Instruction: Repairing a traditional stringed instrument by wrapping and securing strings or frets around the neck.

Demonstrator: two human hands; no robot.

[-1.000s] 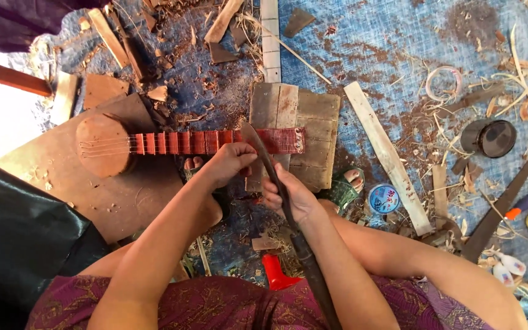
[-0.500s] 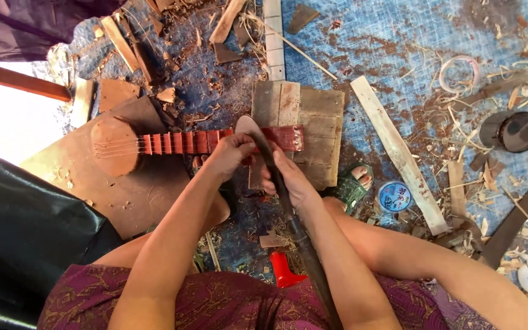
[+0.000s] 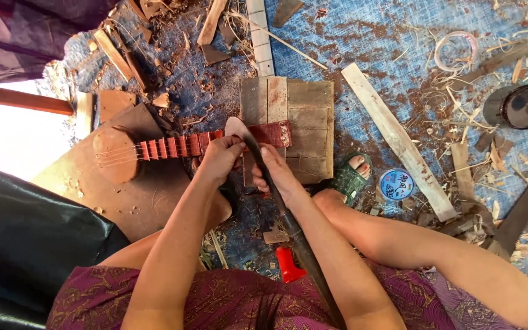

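The left hand (image 3: 220, 160) is closed around the red neck of a small stringed instrument (image 3: 154, 150), which lies on a brown board (image 3: 135, 201). The right hand (image 3: 279, 174) grips a long dark knife (image 3: 270, 177), just at three o'clock of the left hand, over a wooden block (image 3: 307, 122).

Blue tarp (image 3: 374, 36) littered with wood shavings. Long pale slat (image 3: 398, 140) right of centre, black round lid (image 3: 516, 106) near right edge, small blue tin (image 3: 396, 184), orange handle (image 3: 288, 264) at bottom.
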